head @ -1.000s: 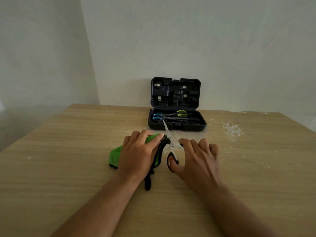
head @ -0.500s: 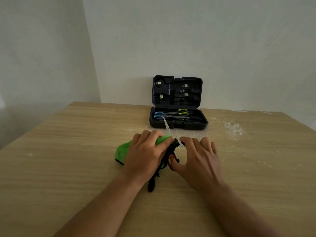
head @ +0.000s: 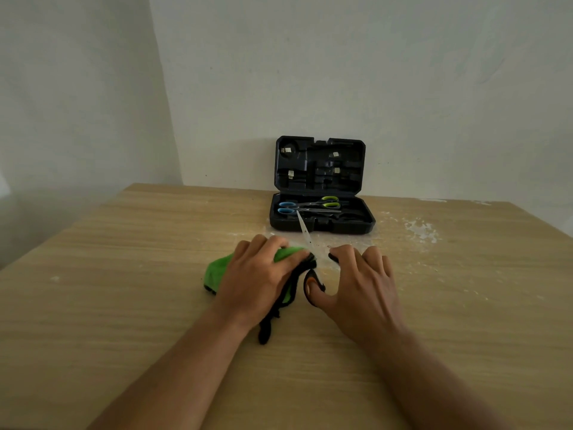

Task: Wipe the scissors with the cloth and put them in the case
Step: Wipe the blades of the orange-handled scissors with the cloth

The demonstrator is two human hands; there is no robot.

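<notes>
The orange-handled scissors (head: 311, 279) lie on the desk (head: 124, 305) between our two hands, blade (head: 305, 232) pointing away from us toward the case (head: 322, 226); the blade tip appears over the case's front wall, though we cannot tell whether it touches. Our right hand (head: 361, 285) rests palm down over the handle end, thumb set in or against the orange loop and fingers spread flat on the desk, pinning the scissors rather than closing round them. Our left hand (head: 260, 276) presses palm down on the green cloth (head: 217, 270), fingers curled over its far edge, so that the cloth meets the scissors near the pivot. The cloth has a black border, and a black strip (head: 266, 332) of it trails toward us below the left wrist. Beyond the hands, the black case stands open against the wall (head: 341, 72), lid (head: 319, 164) upright and tray flat on the desk. In the tray lie two more pairs, the blue-handled scissors (head: 286, 207) with loops to the left and the yellow-green-handled scissors (head: 330, 201) with loops to the right, their blades crossing mid-tray. White powdery marks (head: 420, 229) speckle the desk to the right of the case.
</notes>
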